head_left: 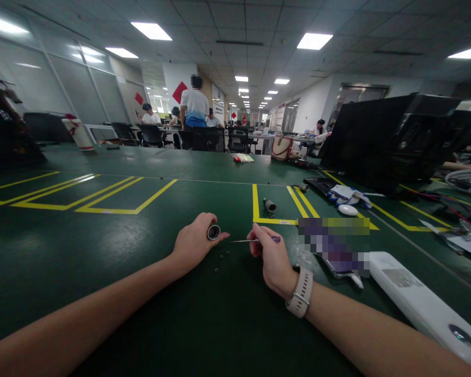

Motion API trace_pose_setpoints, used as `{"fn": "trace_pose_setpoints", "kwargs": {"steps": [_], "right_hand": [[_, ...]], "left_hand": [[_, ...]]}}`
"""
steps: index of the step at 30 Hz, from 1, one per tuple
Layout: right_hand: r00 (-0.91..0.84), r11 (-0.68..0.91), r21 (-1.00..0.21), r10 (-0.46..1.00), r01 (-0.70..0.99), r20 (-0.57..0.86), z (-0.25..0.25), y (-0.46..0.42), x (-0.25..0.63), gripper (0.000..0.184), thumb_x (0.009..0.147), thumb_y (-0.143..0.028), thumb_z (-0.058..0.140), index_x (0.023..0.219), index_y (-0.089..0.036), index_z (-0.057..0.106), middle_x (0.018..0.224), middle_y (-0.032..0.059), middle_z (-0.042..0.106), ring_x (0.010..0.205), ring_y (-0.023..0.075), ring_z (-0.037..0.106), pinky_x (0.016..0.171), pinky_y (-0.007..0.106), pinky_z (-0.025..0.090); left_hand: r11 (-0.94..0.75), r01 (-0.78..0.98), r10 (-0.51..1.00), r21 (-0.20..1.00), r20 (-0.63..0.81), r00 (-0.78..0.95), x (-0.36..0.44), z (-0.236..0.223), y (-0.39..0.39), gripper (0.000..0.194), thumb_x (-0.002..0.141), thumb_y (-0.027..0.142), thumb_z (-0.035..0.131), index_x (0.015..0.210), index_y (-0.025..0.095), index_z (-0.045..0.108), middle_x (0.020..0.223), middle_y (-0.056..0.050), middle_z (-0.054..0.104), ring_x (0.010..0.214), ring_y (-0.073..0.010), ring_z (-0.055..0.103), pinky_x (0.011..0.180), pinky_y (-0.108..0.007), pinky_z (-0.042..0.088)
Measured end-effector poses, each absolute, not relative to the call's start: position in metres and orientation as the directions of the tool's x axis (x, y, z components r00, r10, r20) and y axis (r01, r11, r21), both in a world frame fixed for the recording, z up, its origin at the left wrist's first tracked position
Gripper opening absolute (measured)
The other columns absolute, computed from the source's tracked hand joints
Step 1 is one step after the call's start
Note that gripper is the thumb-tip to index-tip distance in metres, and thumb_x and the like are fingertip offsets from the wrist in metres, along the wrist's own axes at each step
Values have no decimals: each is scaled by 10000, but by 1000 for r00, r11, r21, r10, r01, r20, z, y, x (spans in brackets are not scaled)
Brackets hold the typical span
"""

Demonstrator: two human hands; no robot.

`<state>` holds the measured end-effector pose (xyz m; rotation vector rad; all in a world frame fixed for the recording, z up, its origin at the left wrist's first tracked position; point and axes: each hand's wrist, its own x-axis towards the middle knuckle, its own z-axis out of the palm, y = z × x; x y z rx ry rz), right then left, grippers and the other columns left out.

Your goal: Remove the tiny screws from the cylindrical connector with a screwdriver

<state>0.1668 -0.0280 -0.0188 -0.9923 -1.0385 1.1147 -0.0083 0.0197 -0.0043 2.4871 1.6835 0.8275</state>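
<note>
My left hand [196, 238] is closed around a small round metal cylinder [213, 232], its open end turned toward me. In my right hand [270, 254] is a thin screwdriver [275, 239] with a purplish handle, and its slim shaft points left at the cylinder. A short gap separates the shaft's tip from my left fingertips. Below them, several tiny metal pieces, perhaps nuts [221, 257], lie on the green table [172, 324]. Past my right hand, another metal cylindrical part [270, 206] rests inside a yellow-taped outline, with small pieces beside it.
To the right lie a phone-like device [339, 267], partly blurred, a long white case [416, 298], a white mouse-like object [347, 210] and gloves [347, 195]. Black equipment [388, 136] stands behind them. A bag [282, 147] and a white bottle [79, 133] sit farther back. People work beyond.
</note>
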Motion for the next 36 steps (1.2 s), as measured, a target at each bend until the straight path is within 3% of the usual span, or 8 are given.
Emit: {"fn": "trace_pose_setpoints", "kwargs": {"steps": [3,6,13,21,36], "right_hand": [[38,124,-968,992,-216,119,-17,-30,168,322,828,-446,483,790,-159,623,652,23,596,602,139,552,565,259,429],[-4,120,-981,993,-151,122,-14,-33,169,308,824,-428,502,746,-157,627,695,37,616,663,154,577,623,278,450],[72,140,-990,988,-19,138,-20,-29,168,273,779,-372,574,594,-171,573,517,-30,513,512,116,474,527,248,365],[29,138,-989,990,57,140,-20,-29,167,280,789,-378,536,597,-178,569,510,-33,513,505,121,480,522,250,372],[-51,265,-879,962,397,267,-2,-41,163,299,798,-300,523,516,-199,519,489,-42,471,471,110,429,476,250,283]], "left_hand": [[-417,784,884,459,406,232,-13,-7,24,296,705,436,627,858,200,537,810,-8,580,709,-192,553,587,-300,409],[-392,599,917,699,352,189,-18,-14,34,271,620,324,699,837,200,594,844,-13,609,817,-225,575,722,-362,450],[-277,339,952,899,209,225,-18,-21,46,494,592,135,632,1081,157,568,1046,-80,644,926,-218,630,846,-390,486],[-142,154,964,978,101,244,-12,-10,35,544,588,16,535,1114,152,536,1144,-89,612,1000,-202,612,945,-386,435],[17,35,981,999,-24,191,-4,-2,23,372,605,38,554,962,129,600,970,-74,684,976,-228,625,922,-394,458]]}}
